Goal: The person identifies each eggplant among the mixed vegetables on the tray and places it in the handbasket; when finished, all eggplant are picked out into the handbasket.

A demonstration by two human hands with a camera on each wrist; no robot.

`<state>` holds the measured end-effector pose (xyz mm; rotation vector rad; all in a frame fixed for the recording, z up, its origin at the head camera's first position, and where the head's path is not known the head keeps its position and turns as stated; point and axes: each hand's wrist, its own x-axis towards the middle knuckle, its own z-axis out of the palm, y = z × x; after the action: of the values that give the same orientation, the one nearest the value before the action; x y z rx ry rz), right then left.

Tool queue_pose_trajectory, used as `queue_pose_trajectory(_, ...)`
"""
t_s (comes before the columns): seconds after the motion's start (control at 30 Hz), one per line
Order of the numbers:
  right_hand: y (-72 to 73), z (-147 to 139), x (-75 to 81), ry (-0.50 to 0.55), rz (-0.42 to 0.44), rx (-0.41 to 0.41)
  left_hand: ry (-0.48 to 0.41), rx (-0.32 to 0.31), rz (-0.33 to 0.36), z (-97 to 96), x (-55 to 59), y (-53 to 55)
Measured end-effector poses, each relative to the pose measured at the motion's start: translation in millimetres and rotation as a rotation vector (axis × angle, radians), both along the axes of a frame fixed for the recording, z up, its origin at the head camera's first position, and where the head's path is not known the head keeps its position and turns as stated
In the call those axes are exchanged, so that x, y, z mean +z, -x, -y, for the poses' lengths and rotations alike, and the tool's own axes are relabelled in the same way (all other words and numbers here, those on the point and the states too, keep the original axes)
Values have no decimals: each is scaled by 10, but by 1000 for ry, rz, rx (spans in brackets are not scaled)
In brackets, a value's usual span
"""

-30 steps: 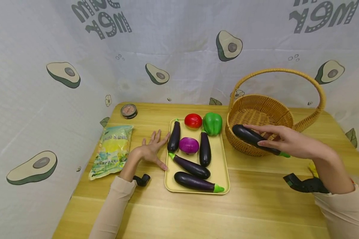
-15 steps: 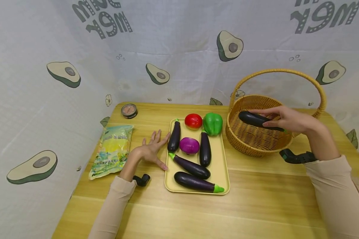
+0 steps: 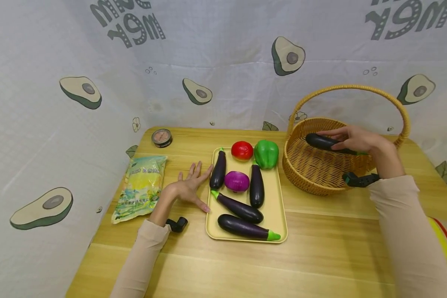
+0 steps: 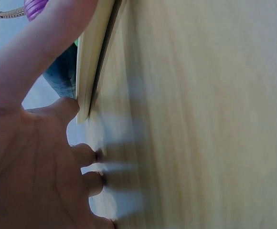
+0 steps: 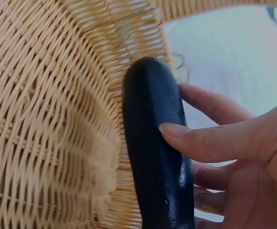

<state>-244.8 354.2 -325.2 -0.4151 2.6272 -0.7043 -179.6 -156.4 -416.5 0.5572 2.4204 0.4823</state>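
Over the wicker basket (image 3: 309, 176), my right hand (image 3: 365, 140) pinches a dark eggplant (image 3: 322, 142) between thumb and fingers. The right wrist view shows the thumb on one side of this eggplant (image 5: 155, 138), with woven wicker (image 5: 33, 119) close by. My left hand (image 3: 186, 188) rests with spread fingers on the table, its fingertips at the left edge of a yellow tray (image 3: 273, 198). On that tray lie several more eggplants (image 3: 242, 227), a purple onion (image 3: 236, 181), a red tomato (image 3: 242, 150) and a green bell pepper (image 3: 266, 154).
A green and yellow printed bag (image 3: 139, 188) lies left of my left hand. Behind it stands a small round tin (image 3: 162, 138). The basket's tall handle (image 3: 352, 87) arches above the right hand. A yellow and red object (image 3: 443, 240) shows at the right edge.
My right hand has carried the eggplant back and to the right, from the basket's front rim to over its inside. The left hand and the tray have stayed put.
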Motion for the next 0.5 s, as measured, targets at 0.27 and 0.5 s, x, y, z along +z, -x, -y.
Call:
queue_pose_trajectory(0.27, 174, -96, -200, 17, 33, -68, 17, -4, -4, -3, -13, 10)
queue_pose_trajectory(0.5, 299, -129, -375, 38, 71, -123, 13, -4, -3, 5, -34, 6)
